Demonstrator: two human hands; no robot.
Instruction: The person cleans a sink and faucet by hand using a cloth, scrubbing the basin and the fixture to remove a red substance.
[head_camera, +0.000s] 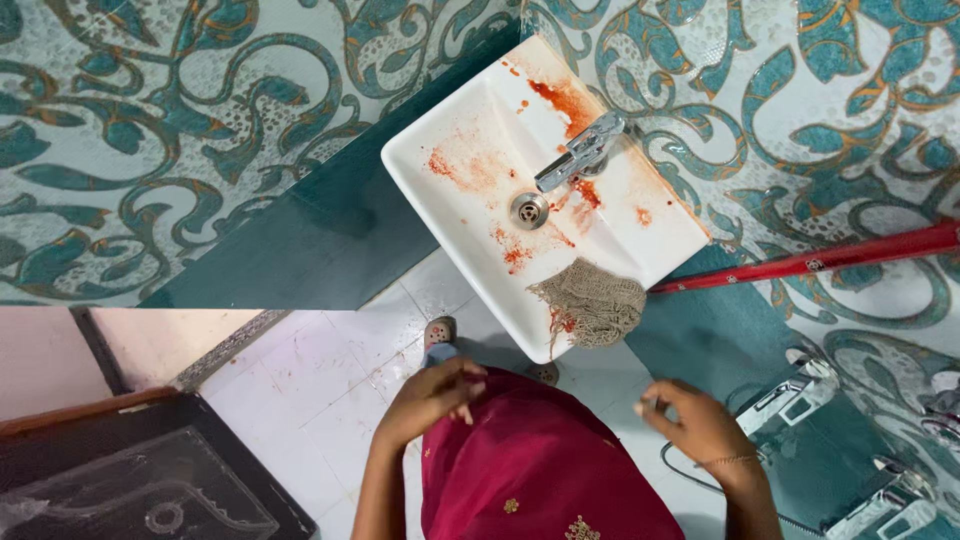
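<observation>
Scrubber draped over front rim of sink, half overhanging. Judge it light, soft, limp mesh, likely wet; pinch bunched middle, not loose fringe.

Your right hand nearest, below sink, fingers loosely curled, holding nothing. Your left hand below sink too, resting on red cloth, empty.

Sink smeared with red stains, probably slick. Tap at sink back, drain in front of it. Red pole just right of scrubber. Nothing blocks reach.

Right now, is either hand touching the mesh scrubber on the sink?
Apart. Head view shows floor between the mesh scrubber on the sink rim and both hands: left, right.
</observation>
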